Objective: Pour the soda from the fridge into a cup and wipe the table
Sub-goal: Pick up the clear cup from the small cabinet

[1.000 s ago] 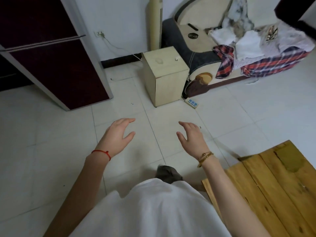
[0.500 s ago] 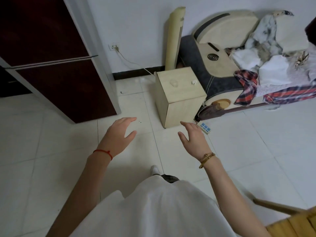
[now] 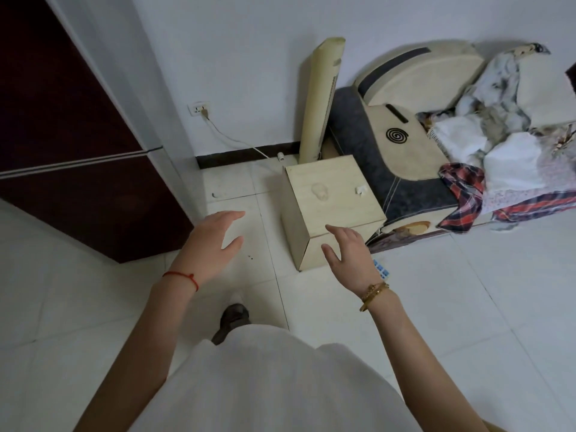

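Observation:
A dark red fridge with grey sides stands at the left, both doors closed. My left hand is held out over the white floor tiles just right of the fridge's lower corner, fingers apart and empty. My right hand hovers in front of a small cabinet, also spread and empty. No soda, cup or table shows in this view.
A pale wooden cabinet stands on the floor ahead, with a tall cream tower fan behind it. A sofa piled with clothes fills the right. A wall socket feeds a cable along the baseboard; a power strip lies on the floor.
The view has tilted up and moved towards the fridge and wall. The wooden table at the lower right has dropped out of sight. Both hands stay spread and empty.

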A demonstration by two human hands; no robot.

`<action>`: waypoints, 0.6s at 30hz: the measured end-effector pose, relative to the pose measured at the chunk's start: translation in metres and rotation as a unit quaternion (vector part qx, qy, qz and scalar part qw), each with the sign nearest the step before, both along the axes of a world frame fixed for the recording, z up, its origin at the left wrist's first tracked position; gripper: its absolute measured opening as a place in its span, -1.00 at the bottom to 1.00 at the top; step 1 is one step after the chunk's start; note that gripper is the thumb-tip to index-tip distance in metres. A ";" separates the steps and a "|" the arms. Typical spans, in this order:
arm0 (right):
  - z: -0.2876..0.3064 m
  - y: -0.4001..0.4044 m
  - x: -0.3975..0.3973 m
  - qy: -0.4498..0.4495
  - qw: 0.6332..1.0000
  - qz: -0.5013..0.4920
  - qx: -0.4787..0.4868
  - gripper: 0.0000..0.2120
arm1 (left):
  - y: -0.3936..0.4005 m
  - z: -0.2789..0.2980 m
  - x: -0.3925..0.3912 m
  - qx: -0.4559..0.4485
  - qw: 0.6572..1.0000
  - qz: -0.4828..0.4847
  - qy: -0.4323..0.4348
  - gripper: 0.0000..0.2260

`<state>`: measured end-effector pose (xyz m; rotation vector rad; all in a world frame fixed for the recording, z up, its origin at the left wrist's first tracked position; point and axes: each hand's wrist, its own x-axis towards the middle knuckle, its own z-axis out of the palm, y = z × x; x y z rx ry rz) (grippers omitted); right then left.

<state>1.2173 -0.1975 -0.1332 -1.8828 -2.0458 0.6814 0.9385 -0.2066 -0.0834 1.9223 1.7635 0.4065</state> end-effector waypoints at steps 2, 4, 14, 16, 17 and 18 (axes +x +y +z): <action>-0.004 0.026 -0.009 0.001 1.000 -0.020 -0.003 -0.58 | 0.036 -0.005 -0.009 -0.004 1.000 -0.020 -0.007 -0.56; -0.008 0.054 -0.020 0.000 0.999 -0.040 -0.009 -0.57 | 0.077 -0.010 -0.022 -0.006 0.999 -0.042 -0.008 -0.57; -0.007 0.176 -0.097 0.006 0.984 -0.180 -0.012 -0.57 | 0.273 -0.005 -0.073 -0.002 0.974 -0.224 0.019 -0.57; -0.007 0.190 -0.106 0.009 0.977 -0.212 -0.011 -0.58 | 0.305 -0.008 -0.074 -0.001 0.965 -0.260 0.026 -0.58; -0.007 0.196 -0.109 0.011 0.973 -0.230 -0.012 -0.58 | 0.320 -0.009 -0.073 -0.003 0.961 -0.275 0.028 -0.59; -0.007 0.201 -0.111 0.011 0.969 -0.247 -0.014 -0.59 | 0.333 -0.011 -0.072 -0.005 0.957 -0.288 0.031 -0.59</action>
